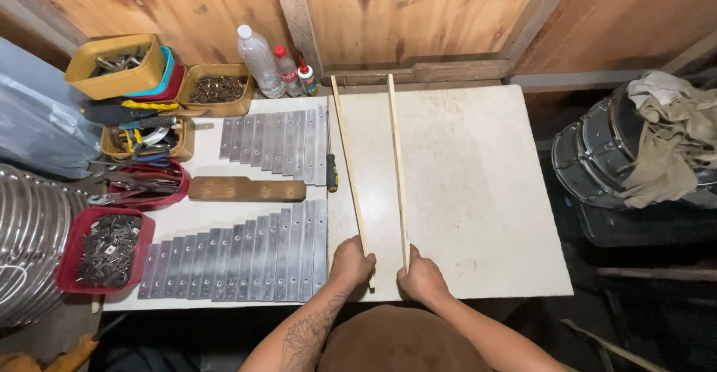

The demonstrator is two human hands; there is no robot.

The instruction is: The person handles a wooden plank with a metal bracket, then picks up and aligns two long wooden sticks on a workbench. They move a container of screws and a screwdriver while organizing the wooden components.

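2 thin wooden strips on the white tabletop (478,193), long axes running near→far, slightly toed in toward the far end. Left strip (348,170) runs from the back wall down to the left hand (351,262); right strip (398,170) runs likewise to the right hand (420,276). Strips are apart, roughly parallel, gap a bit narrower at the wall end.

Grip: both hands closed, each fist wrapped on the near end of its own strip, knuckles up, resting at the near table edge. Left forearm has a tattoo.

Counts, left part of the bench: 2 rows of grey metal bars, stepped in length. Far row (275,144) approx 10 bars, near row (239,256) approx 13; exact count is hard to tell at the overlaps. 1 wooden block (246,189) lies between the rows, long axis left-right. 1 screwdriver (331,170), black/yellow handle, sits just left of the left strip, pointing away. 3 bottles (272,66) at the wall: 1 clear, 2 small w/ red caps. Several tubs along the left edge: yellow ones w/ hardware, red tub (104,249) of small metal parts, red tray w/ pliers.

Room: right half of the tabletop is bare, open out to the right edge. Far ends of the strips butt at the wooden wall, no slack there. Off the right edge: drum (597,155) w/ cloth (665,133) on top, well apart from the strips.
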